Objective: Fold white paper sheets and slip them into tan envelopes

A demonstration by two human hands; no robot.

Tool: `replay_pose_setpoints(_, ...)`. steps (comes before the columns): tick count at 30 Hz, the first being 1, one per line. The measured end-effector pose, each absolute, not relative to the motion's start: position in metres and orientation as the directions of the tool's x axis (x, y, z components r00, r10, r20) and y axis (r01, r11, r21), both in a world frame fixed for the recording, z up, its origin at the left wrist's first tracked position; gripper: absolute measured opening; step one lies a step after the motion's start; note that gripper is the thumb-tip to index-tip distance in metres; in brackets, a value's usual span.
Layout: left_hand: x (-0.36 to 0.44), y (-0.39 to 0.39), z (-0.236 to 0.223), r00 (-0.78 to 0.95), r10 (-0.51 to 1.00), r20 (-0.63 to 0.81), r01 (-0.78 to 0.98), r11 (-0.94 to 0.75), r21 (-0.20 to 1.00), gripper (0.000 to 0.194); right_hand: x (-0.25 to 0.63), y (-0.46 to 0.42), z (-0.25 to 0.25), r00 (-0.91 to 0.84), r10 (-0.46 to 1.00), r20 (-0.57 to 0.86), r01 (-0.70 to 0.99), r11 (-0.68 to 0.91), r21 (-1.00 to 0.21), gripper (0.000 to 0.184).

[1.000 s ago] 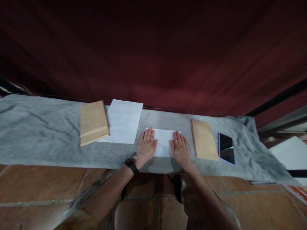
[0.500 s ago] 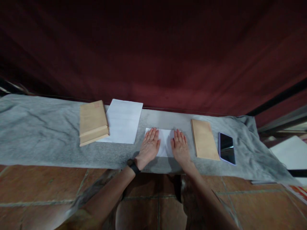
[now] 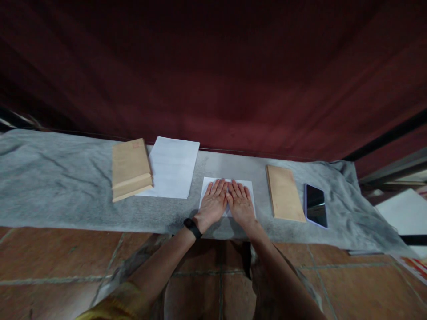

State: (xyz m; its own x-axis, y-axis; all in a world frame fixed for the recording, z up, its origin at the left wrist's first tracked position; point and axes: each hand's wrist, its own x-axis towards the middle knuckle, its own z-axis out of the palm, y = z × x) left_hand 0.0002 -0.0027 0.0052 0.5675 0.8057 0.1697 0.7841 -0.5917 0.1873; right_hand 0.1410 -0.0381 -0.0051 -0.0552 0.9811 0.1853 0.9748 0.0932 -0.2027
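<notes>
A small white sheet of paper (image 3: 248, 185), apparently folded, lies on the grey cloth in front of me. My left hand (image 3: 215, 200) rests flat on its left half, fingers stretched forward. Beside it, my right hand (image 3: 239, 202) lies flat on the right half, and the thumbs meet near the middle. Both palms hide most of the paper. Left of my hands is a stack of larger white sheets (image 3: 174, 166), partly covered by several brown envelopes (image 3: 130, 163). To the right lies another stack of brown envelopes (image 3: 285, 193).
A phone (image 3: 316, 205) in a pale purple case lies right of the envelopes. The grey cloth (image 3: 66, 186) covers a long narrow bench. Behind it hangs a dark red curtain (image 3: 213, 89). Terracotta tiles (image 3: 60, 258) form the floor. White papers (image 3: 403, 211) sit at the far right.
My hands have slid inward over the small sheet, from its left and right sides to its middle, where they now touch. The envelopes, large sheets and phone stay in place.
</notes>
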Motion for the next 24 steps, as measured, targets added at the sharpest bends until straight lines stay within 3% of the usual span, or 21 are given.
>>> replay_pose_setpoints(14, 0.002, 0.005, 0.002, 0.566, 0.807, 0.167, 0.789, -0.589, 0.171, 0.056, 0.138, -0.031, -0.007, -0.014, 0.981, 0.193, 0.981, 0.051, -0.187, 0.054)
replay_pose_setpoints(24, -0.001, -0.008, -0.006, 0.636, 0.748, 0.19, 0.729, -0.663, 0.169, 0.056, 0.147, -0.032, -0.008, -0.073, 0.982, 0.177, 0.973, 0.109, -0.202, 0.055)
